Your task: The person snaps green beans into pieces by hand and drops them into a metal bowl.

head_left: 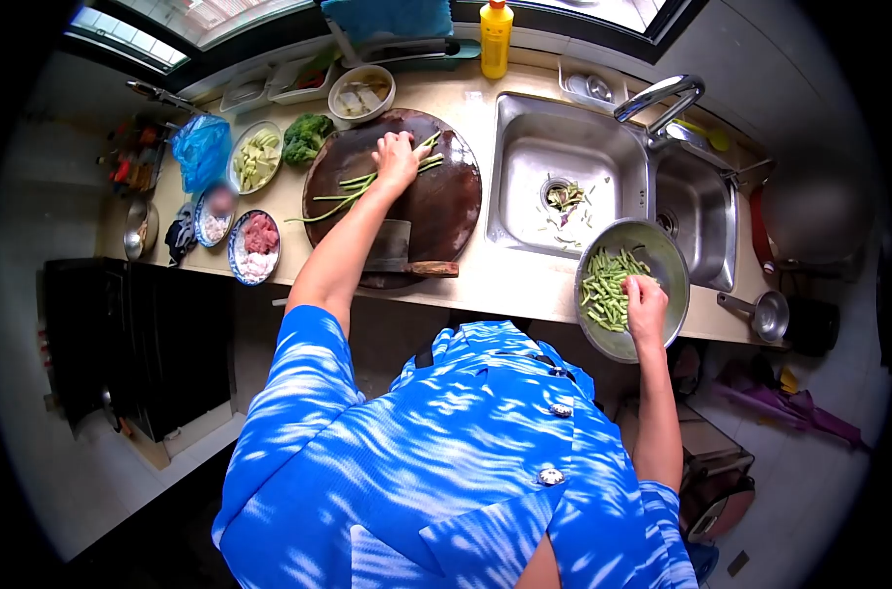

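Observation:
My left hand [397,159] is over the round dark cutting board [456,201], its fingers closed on long green beans [352,196] that stretch across the board. A cleaver [389,243] with a wooden handle lies near the board's front edge. My right hand [646,302] is at the metal bowl [670,265], which holds cut green bean pieces [603,294]. Its fingers are bent together above the pieces; what they hold, if anything, is hidden.
A double sink [524,167] with scraps at its drain lies behind the bowl. Broccoli [306,137], a plate of cut vegetables [257,157], a meat dish [259,236] and a blue bag [200,152] stand left. A yellow bottle [496,41] is at the back.

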The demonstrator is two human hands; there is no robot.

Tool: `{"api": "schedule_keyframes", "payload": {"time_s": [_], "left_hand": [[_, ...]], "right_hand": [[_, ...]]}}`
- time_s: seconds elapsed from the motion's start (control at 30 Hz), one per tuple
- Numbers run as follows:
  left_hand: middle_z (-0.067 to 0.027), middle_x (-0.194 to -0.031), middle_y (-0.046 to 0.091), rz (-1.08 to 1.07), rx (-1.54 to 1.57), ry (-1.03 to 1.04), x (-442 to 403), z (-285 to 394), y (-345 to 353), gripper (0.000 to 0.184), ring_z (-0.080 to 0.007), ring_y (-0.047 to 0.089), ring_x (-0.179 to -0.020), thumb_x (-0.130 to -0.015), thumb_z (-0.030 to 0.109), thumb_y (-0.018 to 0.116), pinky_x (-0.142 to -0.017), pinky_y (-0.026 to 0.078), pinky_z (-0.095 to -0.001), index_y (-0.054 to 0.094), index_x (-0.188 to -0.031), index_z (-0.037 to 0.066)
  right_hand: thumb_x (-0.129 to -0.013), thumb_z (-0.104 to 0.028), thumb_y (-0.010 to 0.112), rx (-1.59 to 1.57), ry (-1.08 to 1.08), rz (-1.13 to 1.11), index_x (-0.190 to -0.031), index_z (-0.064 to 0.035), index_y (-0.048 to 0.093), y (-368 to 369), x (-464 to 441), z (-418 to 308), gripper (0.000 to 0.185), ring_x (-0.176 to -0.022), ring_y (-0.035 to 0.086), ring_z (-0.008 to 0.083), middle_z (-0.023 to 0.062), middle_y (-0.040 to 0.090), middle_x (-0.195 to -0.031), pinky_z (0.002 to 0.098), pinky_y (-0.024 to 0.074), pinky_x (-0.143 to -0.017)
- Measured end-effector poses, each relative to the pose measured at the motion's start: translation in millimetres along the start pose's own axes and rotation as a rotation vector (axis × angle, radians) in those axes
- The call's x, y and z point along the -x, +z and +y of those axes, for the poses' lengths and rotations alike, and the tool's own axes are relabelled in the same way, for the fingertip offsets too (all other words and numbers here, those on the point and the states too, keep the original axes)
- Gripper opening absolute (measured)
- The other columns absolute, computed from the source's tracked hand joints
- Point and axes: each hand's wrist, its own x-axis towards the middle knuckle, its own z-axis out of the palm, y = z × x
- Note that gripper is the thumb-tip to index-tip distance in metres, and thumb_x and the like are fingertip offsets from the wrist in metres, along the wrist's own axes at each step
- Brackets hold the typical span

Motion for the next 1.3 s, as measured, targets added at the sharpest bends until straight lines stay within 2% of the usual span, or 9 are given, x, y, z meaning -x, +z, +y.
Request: {"api": "schedule_keyframes", "payload": {"time_s": [0.2, 0.3, 0.4, 0.6, 0.8, 0.93, 1.13, 1.2, 1.3], "left_hand": [[-0.0095, -0.096, 0.057, -0.160, -0.012, 0.056, -10, -19, 3, 0.027, -0.0292, 0.052, -0.098, -0.078, 0.032, 0.066, -0.078, 0.039, -0.0482, 0.058, -0.094, 0.012], [-0.0094, -0.089, 0.055, 0.034, -0.100, 0.315, -5, -19, 6, 0.014, -0.0300, 0.053, -0.090, -0.078, 0.017, 0.062, -0.072, 0.041, -0.0457, 0.054, -0.086, 0.010], [-0.0096, -0.094, 0.056, 0.061, -0.243, 0.321, -3, -16, -1, 0.011, -0.0290, 0.056, -0.089, -0.081, 0.014, 0.059, -0.077, 0.041, -0.0455, 0.054, -0.090, 0.010], [-0.0149, -0.083, 0.054, 0.207, 0.093, 0.413, -3, -23, -38, 0.011, -0.0362, 0.058, -0.078, -0.083, 0.008, 0.056, -0.067, 0.045, -0.0434, 0.048, -0.090, 0.007], [-0.0155, -0.082, 0.055, 0.185, 0.391, 0.604, 17, 25, -109, 0.009, -0.0344, 0.056, -0.075, -0.081, 0.002, 0.058, -0.066, 0.045, -0.0384, 0.058, -0.090, 0.001], [-0.0140, -0.082, 0.056, 0.024, 0.502, 0.673, 46, 79, -137, 0.018, -0.0293, 0.057, -0.074, -0.078, 0.000, 0.061, -0.066, 0.046, -0.0344, 0.065, -0.096, 0.002], [-0.0123, -0.085, 0.058, -0.135, 0.543, 0.828, 71, 132, -122, 0.030, -0.0260, 0.059, -0.077, -0.075, -0.005, 0.060, -0.070, 0.047, -0.0316, 0.064, -0.104, 0.003], [-0.0131, -0.086, 0.056, -0.164, 0.552, 0.884, 77, 148, -113, 0.036, -0.0279, 0.058, -0.078, -0.075, -0.009, 0.058, -0.070, 0.046, -0.0325, 0.063, -0.107, 0.004], [-0.0140, -0.086, 0.054, -0.245, 0.548, 0.889, 87, 165, -107, 0.036, -0.0284, 0.057, -0.077, -0.076, -0.010, 0.055, -0.069, 0.046, -0.0332, 0.062, -0.108, 0.003]], "right_hand": [[-0.084, -0.008, 0.055, -0.047, -0.119, -0.106, -0.076, 0.0019, 0.063, 27, -21, -44, 0.015, -0.066, 0.059, 0.0265, 0.0151, 0.061, -0.073, 0.0353, 0.0460, -0.063], [-0.083, -0.007, 0.056, -0.047, -0.129, -0.146, -0.076, 0.0022, 0.063, 42, -32, -64, 0.014, -0.067, 0.060, 0.0285, 0.0160, 0.061, -0.074, 0.0363, 0.0465, -0.064], [-0.082, -0.008, 0.057, -0.056, -0.143, -0.180, -0.076, 0.0021, 0.063, 58, -41, -73, 0.013, -0.069, 0.060, 0.0309, 0.0171, 0.061, -0.075, 0.0378, 0.0470, -0.065], [-0.083, -0.007, 0.056, -0.005, -0.263, -0.206, -0.080, 0.0014, 0.063, 68, -54, -104, 0.011, -0.069, 0.059, 0.0330, 0.0173, 0.061, -0.079, 0.0397, 0.0462, -0.065], [-0.091, -0.011, 0.049, -0.301, -0.140, -0.263, -0.119, -0.0003, 0.053, 78, -73, -141, 0.031, -0.075, 0.067, 0.0233, 0.0196, 0.064, -0.098, 0.0326, 0.0516, -0.068], [-0.093, -0.015, 0.047, -0.330, -0.322, -0.091, -0.127, 0.0024, 0.043, 85, -90, -166, 0.038, -0.093, 0.063, 0.0314, 0.0234, 0.059, -0.109, 0.0356, 0.0490, -0.080], [-0.092, -0.013, 0.045, -0.174, -0.462, 0.062, -0.121, 0.0073, 0.047, 73, -90, -176, 0.035, -0.099, 0.057, 0.0398, 0.0277, 0.056, -0.111, 0.0410, 0.0458, -0.086], [-0.093, -0.012, 0.045, -0.165, -0.338, 0.010, -0.123, 0.0033, 0.049, 73, -81, -169, 0.033, -0.097, 0.062, 0.0287, 0.0221, 0.060, -0.110, 0.0325, 0.0483, -0.082], [-0.093, -0.013, 0.047, -0.173, -0.301, -0.009, -0.121, 0.0022, 0.050, 56, -75, -152, 0.033, -0.092, 0.064, 0.0284, 0.0207, 0.061, -0.106, 0.0325, 0.0491, -0.080]]}}
